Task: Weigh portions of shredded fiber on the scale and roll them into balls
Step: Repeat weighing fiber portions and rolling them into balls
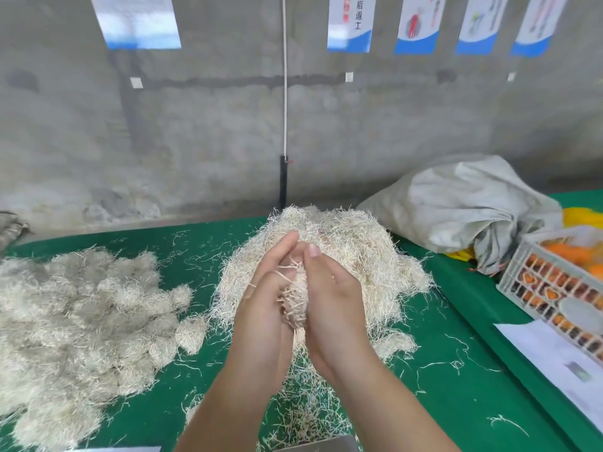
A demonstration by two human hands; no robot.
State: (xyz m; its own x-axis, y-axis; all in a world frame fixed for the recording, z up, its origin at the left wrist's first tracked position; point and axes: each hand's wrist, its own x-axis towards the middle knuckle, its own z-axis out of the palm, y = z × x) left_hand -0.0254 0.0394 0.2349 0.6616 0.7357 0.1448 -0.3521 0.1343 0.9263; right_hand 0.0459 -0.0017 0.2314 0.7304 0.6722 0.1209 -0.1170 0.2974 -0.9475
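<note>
Worktop (456, 402): heap of rolled balls (75, 324) at left; loose fiber pile (352, 256) at centre (hands before it); sack (463, 210) behind at right; crate (554, 288) at far right, paper sheet (551, 357) before it.

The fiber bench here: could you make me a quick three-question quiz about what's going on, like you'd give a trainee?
1. True or false: the wad of fiber is pressed between the left hand and right hand.
2. Which side of the green table holds the pile of finished balls? A) left B) right
3. Fill in: the loose fiber heap lies directly ____ the hands.

Key: 1 true; 2 A; 3 behind.
</note>
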